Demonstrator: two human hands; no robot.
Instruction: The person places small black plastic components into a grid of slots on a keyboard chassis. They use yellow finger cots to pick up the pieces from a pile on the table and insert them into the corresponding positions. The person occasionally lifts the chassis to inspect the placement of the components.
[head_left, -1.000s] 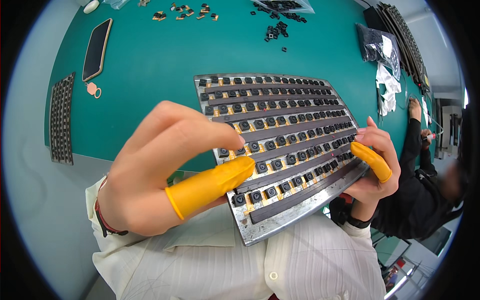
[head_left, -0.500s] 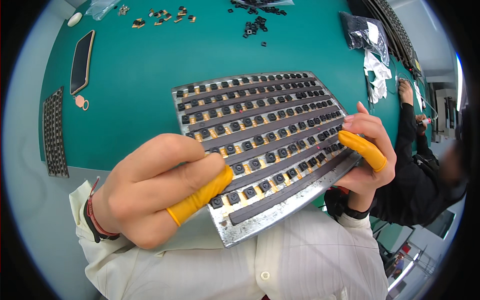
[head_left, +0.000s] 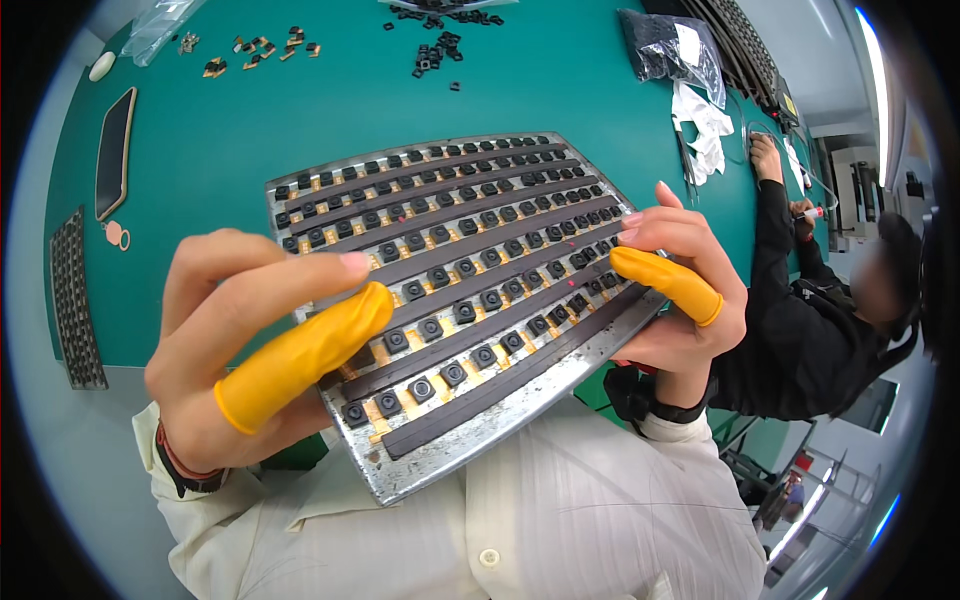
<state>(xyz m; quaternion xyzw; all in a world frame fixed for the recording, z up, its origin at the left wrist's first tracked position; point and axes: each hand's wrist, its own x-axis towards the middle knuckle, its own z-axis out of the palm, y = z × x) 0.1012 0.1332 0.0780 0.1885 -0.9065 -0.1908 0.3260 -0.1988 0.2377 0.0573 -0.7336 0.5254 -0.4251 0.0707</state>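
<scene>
A metal plate (head_left: 455, 437) is held tilted above my lap. It carries rows of small black square lens-like parts (head_left: 453, 374) on gold tabs, with dark strips between the rows. My left hand (head_left: 235, 350) is at the plate's left edge, its yellow-cotted finger lying over the surface and its other fingers stretched out above; the part of the hand behind the plate is hidden. Around the right edge, my right hand (head_left: 690, 290) grips the plate, with a yellow-cotted finger on top and the hand's lower part reaching underneath.
Loose black parts (head_left: 437, 52) and gold-tabbed pieces (head_left: 262, 50) lie on the green table (head_left: 250, 120). A phone (head_left: 115, 155) and another filled plate (head_left: 75, 300) are at left. At right are a bag (head_left: 672, 50), white cloth (head_left: 703, 130) and a black-clad co-worker (head_left: 800, 340).
The view has shifted, so the plate and table items appear further left. My left hand's fingers have uncurled from their bent pose over the plate's left rows. My right hand keeps its grip.
</scene>
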